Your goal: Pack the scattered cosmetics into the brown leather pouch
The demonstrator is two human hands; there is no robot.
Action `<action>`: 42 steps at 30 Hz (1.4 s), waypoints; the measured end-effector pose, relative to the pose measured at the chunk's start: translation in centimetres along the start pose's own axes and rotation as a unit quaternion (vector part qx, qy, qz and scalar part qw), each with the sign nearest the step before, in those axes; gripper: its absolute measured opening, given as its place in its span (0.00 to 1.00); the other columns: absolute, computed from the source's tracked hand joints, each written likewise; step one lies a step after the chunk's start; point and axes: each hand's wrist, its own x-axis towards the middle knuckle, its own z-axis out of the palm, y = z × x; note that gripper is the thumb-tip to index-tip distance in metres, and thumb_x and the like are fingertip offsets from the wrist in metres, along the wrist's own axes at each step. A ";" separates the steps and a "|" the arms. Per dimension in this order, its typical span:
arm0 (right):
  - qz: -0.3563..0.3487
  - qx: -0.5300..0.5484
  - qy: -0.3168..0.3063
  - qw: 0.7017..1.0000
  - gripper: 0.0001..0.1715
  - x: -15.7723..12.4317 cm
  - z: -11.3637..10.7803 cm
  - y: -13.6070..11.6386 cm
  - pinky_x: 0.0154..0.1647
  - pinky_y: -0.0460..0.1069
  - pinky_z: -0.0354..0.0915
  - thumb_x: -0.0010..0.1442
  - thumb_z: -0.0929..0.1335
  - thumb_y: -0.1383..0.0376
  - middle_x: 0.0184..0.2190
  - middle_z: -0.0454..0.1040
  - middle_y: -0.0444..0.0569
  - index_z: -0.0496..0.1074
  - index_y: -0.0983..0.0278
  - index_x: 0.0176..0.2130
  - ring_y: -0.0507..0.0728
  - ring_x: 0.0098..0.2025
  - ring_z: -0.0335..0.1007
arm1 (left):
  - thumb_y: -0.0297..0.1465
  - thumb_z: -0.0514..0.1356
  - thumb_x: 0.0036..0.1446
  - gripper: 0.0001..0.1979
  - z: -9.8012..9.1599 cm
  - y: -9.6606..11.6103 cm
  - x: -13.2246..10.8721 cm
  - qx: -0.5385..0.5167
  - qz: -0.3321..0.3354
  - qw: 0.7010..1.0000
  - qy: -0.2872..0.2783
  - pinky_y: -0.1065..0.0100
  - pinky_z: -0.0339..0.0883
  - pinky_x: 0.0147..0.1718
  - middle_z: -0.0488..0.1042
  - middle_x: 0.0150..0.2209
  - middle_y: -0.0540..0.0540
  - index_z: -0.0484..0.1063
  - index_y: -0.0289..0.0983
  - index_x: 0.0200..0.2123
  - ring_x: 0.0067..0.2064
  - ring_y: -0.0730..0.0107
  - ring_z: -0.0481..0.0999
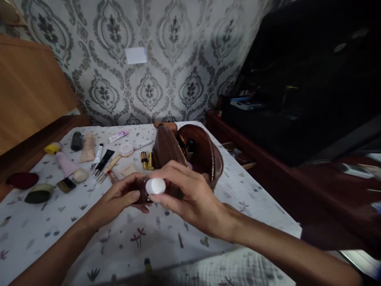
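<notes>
A small dark, see-through bottle (142, 194) with a white cap (156, 186) is held in front of me, its cap tilted toward the camera. My left hand (120, 196) is closed around the bottle's body. With thumb and fingers, my right hand (193, 194) grips the bottle at its cap end. Just behind my hands stands a brown cosmetic bag (166, 147), unzipped, with dark items inside. Two gold lipstick tubes (147, 160) lie beside the bag, to its left. Part of the bottle is hidden by my fingers.
Cosmetics lie spread over the patterned tablecloth (119, 254) at left: a beige tube (88, 147), a black tube (104, 162), a pink tube (66, 163), a dark red oval case (23, 180) and several others. A wooden panel (32, 91) rises at left. Dark furniture (268, 186) borders the right.
</notes>
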 end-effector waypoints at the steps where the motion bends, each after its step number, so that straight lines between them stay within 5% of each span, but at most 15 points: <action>1: 0.008 0.000 0.001 1.000 0.12 0.3 -1.0 -0.4 0.41 0.47 0.71 0.66 0.71 0.65 0.40 0.74 0.49 0.73 0.65 0.49 0.52 0.39 0.72 | 0.44 0.66 0.60 0.19 0.7 0.5 0.5 -0.010 0.009 1.000 -0.004 0.66 0.79 0.36 0.75 0.41 0.46 0.76 0.43 0.51 0.41 0.64 0.79; 5: 0.069 -0.015 0.054 0.996 0.10 1.2 -5.6 -2.6 0.37 0.47 0.71 0.66 0.71 0.61 0.38 0.77 0.49 0.75 0.65 0.44 0.54 0.38 0.74 | 0.46 0.59 0.66 0.19 3.1 1.8 2.5 0.015 0.072 0.995 0.062 0.67 0.78 0.33 0.73 0.49 0.46 0.70 0.48 0.57 0.43 0.65 0.78; 10: 0.110 -0.112 0.106 0.982 0.15 1.7 -10.7 -3.1 0.36 0.49 0.70 0.64 0.71 0.54 0.38 0.78 0.48 0.76 0.62 0.44 0.56 0.37 0.75 | 0.38 0.54 0.71 0.17 4.7 1.5 3.4 0.302 0.159 0.936 0.080 0.73 0.71 0.34 0.69 0.45 0.46 0.66 0.48 0.61 0.43 0.69 0.73; 15: 0.085 -0.269 0.003 0.960 0.17 1.8 -12.9 0.5 0.37 0.49 0.66 0.67 0.67 0.55 0.37 0.76 0.50 0.76 0.65 0.43 0.56 0.37 0.72 | 0.31 0.50 0.72 0.23 5.6 -0.3 3.4 0.500 0.225 0.835 0.036 0.70 0.68 0.37 0.67 0.39 0.48 0.55 0.47 0.68 0.38 0.71 0.70; 20: 0.087 -0.358 -0.109 0.923 0.15 1.8 -13.0 3.1 0.39 0.49 0.62 0.69 0.64 0.62 0.38 0.74 0.52 0.75 0.69 0.44 0.55 0.37 0.69 | 0.30 0.48 0.73 0.26 5.5 -1.3 3.4 0.574 0.255 0.777 0.046 0.70 0.69 0.33 0.69 0.38 0.48 0.49 0.45 0.71 0.36 0.69 0.71; 29: 0.174 -0.474 -0.315 0.804 0.07 3.9 -12.0 2.7 0.35 0.48 0.55 0.67 0.66 0.68 0.44 0.77 0.53 0.74 0.67 0.42 0.56 0.41 0.72 | 0.29 0.49 0.72 0.31 5.5 -2.3 3.7 0.558 0.268 0.784 0.043 0.70 0.73 0.32 0.76 0.41 0.47 0.42 0.46 0.73 0.33 0.70 0.74; 35: 0.216 -0.526 -0.360 0.739 0.12 5.1 -11.1 2.3 0.34 0.49 0.55 0.68 0.65 0.66 0.45 0.79 0.55 0.76 0.65 0.47 0.61 0.46 0.75 | 0.27 0.50 0.71 0.31 5.4 -2.7 3.8 0.547 0.281 0.787 0.049 0.70 0.74 0.31 0.75 0.38 0.49 0.43 0.47 0.72 0.32 0.70 0.75; 42: 0.194 -0.568 -0.365 0.711 0.13 5.5 -10.5 3.2 0.35 0.51 0.57 0.68 0.66 0.64 0.42 0.80 0.57 0.78 0.66 0.48 0.65 0.47 0.77 | 0.27 0.50 0.70 0.31 5.2 -3.3 3.8 0.532 0.273 0.800 0.059 0.70 0.74 0.32 0.76 0.40 0.48 0.46 0.48 0.72 0.33 0.71 0.75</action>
